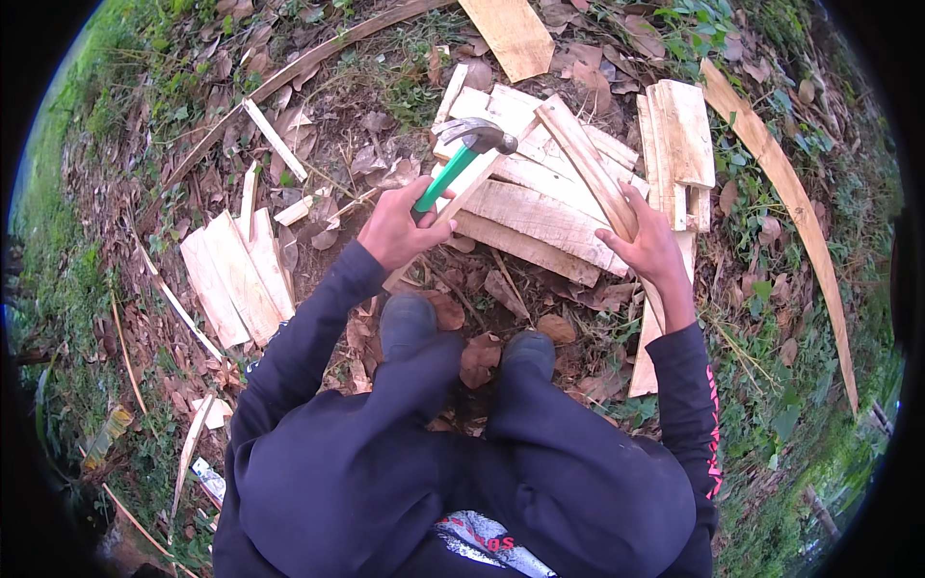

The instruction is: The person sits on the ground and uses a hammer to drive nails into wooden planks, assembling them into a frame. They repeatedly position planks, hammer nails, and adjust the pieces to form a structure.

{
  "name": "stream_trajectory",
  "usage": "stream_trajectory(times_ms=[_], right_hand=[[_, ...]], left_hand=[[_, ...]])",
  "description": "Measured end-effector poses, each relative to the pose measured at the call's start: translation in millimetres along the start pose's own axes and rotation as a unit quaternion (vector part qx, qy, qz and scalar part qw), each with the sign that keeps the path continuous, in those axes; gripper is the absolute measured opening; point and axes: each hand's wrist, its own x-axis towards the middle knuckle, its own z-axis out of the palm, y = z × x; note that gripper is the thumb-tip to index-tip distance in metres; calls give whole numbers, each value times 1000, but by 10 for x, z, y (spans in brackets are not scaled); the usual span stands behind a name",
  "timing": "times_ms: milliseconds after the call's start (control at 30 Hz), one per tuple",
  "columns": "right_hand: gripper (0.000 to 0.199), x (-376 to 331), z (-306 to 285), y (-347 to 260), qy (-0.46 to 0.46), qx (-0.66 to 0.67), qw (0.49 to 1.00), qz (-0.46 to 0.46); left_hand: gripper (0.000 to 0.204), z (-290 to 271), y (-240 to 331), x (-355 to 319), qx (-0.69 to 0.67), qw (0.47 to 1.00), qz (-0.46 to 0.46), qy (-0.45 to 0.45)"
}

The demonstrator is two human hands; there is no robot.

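My left hand (395,229) is closed around the green handle of a claw hammer (447,179), its metal head pointing away from me. A narrow wooden strip (470,186) runs alongside the hammer and seems to be held in that same hand. On the right, my right hand (657,252) grips a longer wooden strip (584,162), thumb on one side and fingers round the other. Its lower end passes behind my wrist. Beneath both strips lies a pile of pale sawn boards (540,214) on the ground.
Short boards (236,275) lie at the left, and a small stack (679,135) stands at the right. A long curved-looking plank (785,183) lies further right, another board (511,39) at the far side. My boots (408,326) are just below the pile, among dry leaves and grass.
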Motion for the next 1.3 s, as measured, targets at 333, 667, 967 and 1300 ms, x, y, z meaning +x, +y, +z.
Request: stream_trajectory(times_ms=[333,667,967,1300], right_hand=[[66,-188,-234,42,-37,-12,993,108],[57,-78,-611,-205,-66,-74,984,147],[62,-82,-698,-212,-100,-94,976,171],[62,-107,-602,-170,-96,-100,974,177]], left_hand=[[38,-100,56,143,23,1000,0,-20],[28,-251,455,112,175,980,76,59],[33,-535,1607,397,279,949,145,28],[34,-145,1120,601,240,938,249,36]])
